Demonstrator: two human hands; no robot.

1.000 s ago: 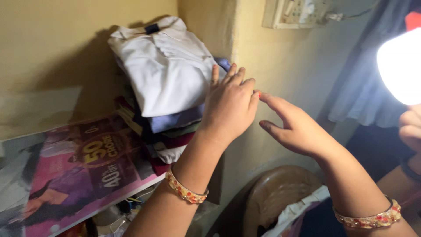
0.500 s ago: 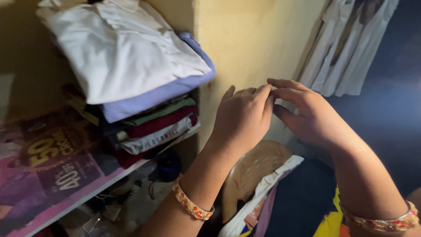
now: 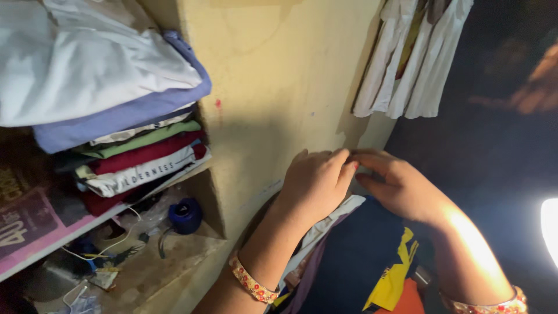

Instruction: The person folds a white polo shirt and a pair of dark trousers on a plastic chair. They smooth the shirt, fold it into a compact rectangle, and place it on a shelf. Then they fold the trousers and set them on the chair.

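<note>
Two hands are meeting low against the yellow wall (image 3: 279,75), and I am watching them from above. My left hand (image 3: 317,181) is curling loosely, knuckles up, with its fingertips (image 3: 346,167) touching those of my right hand (image 3: 401,186); whether anything is pinched between them I cannot tell. Both hands are hovering just over a heap of clothes (image 3: 354,256) below, dark blue cloth with yellow and orange patches and a pale strip along its left edge. A beaded gold bangle (image 3: 253,285) is sitting on the left wrist, and another one (image 3: 494,305) is showing at the right wrist near the bottom edge.

Further left, a wall shelf (image 3: 70,232) is carrying a stack of folded clothes (image 3: 116,116) at its right edge: white on top, then lavender, green, maroon and a printed white piece. A printed paper sheet (image 3: 23,221) is lining the shelf. Under it, a blue round object (image 3: 185,214), wires and scraps are lying in a lower recess. White garments (image 3: 412,64) are hanging at the wall's top right corner. A bright light (image 3: 550,229) is glaring at the right edge.
</note>
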